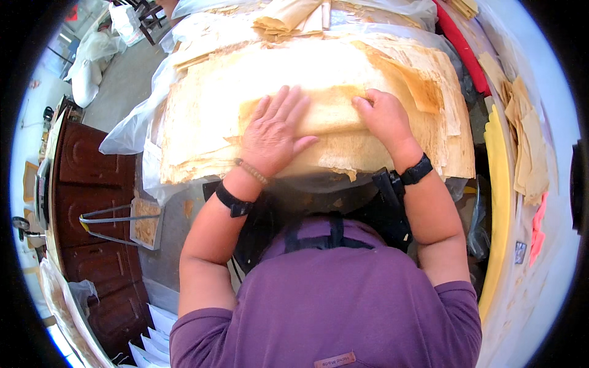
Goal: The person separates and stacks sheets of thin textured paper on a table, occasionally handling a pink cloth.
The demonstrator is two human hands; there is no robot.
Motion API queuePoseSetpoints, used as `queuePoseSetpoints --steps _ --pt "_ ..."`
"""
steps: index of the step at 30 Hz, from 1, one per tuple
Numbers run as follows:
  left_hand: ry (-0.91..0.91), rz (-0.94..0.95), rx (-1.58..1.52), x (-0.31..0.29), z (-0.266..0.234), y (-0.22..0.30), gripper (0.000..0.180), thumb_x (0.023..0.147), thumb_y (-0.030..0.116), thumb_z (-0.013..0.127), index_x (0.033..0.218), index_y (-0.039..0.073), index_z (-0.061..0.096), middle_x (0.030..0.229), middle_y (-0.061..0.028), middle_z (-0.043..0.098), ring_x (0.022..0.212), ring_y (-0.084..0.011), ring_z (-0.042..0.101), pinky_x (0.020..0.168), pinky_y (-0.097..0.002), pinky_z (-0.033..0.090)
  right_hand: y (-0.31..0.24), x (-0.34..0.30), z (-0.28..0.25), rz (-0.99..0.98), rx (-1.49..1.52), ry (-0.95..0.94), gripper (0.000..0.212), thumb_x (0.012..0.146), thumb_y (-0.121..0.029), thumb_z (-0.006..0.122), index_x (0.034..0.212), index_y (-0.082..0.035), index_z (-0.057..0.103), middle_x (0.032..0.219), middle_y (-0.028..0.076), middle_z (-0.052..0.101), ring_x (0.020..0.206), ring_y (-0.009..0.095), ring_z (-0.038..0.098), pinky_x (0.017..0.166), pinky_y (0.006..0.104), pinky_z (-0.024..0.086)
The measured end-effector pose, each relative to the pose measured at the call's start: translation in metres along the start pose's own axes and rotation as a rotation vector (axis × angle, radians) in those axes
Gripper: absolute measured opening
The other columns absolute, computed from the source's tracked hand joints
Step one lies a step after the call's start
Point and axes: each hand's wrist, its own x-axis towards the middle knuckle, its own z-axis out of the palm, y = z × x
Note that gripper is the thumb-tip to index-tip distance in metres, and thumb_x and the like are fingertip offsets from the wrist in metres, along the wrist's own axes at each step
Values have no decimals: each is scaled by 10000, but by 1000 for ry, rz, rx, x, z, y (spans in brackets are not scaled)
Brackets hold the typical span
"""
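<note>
A wide pile of thin cream-coloured sheets (199, 104) with ragged edges lies in front of me. Across its near half is a narrower tan sheet (331, 109), thin like paper or veneer; I cannot tell which. My left hand (273, 132) rests flat on the left part of this tan sheet, fingers stretched out and slightly blurred. At the sheet's right end, my right hand (386, 119) is closed, thumb against curled fingers, pinching its upper edge. Beyond the right hand, a darker orange-brown piece (420, 89) lies partly lifted on the pile.
Folded tan sheets (288, 17) lie at the far side. Clear plastic film (132, 126) hangs out on the left, near a dark brown panelled cabinet (92, 165) and a handled tray (146, 224). Along the right run a red roll (463, 49) and yellow material (496, 202).
</note>
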Motion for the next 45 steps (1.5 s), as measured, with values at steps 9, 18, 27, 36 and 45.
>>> queuePoseSetpoints --steps 9,18,27,36,45 --pt "-111 36 -22 2 -9 -6 816 903 570 637 1519 73 441 1623 -140 362 1524 -322 292 1235 -486 230 -21 -26 37 -511 -306 21 678 953 -536 579 1536 -211 458 1643 84 329 1532 318 248 1251 531 135" --pt "0 201 233 -3 -30 -35 475 900 131 601 1374 114 578 1362 -102 637 1200 -262 645 964 -385 540 6 -8 18 -451 154 2 613 978 -414 600 1524 -168 469 1637 110 345 1499 335 325 1231 476 243" --pt "318 -170 464 183 -51 -111 556 978 138 513 1511 284 450 895 -135 742 650 -340 703 541 -470 555 60 -17 -2 -56 -47 81 592 968 -384 615 1511 -190 482 1654 47 326 1427 293 449 1110 451 426" --pt "-443 -284 8 275 78 -180 629 990 491 591 1488 124 476 1408 -209 594 1241 -387 613 1046 -464 492 65 -16 4 -170 -188 174 575 953 -396 629 1481 -195 519 1627 53 362 1458 298 392 1174 472 329" --pt "-189 273 -312 122 -19 -7 471 912 341 726 1301 88 644 1315 -155 659 1202 -353 616 1038 -433 482 65 -54 -20 -213 153 110 487 897 -217 711 1362 -128 599 1471 118 541 1305 346 543 1100 464 419"
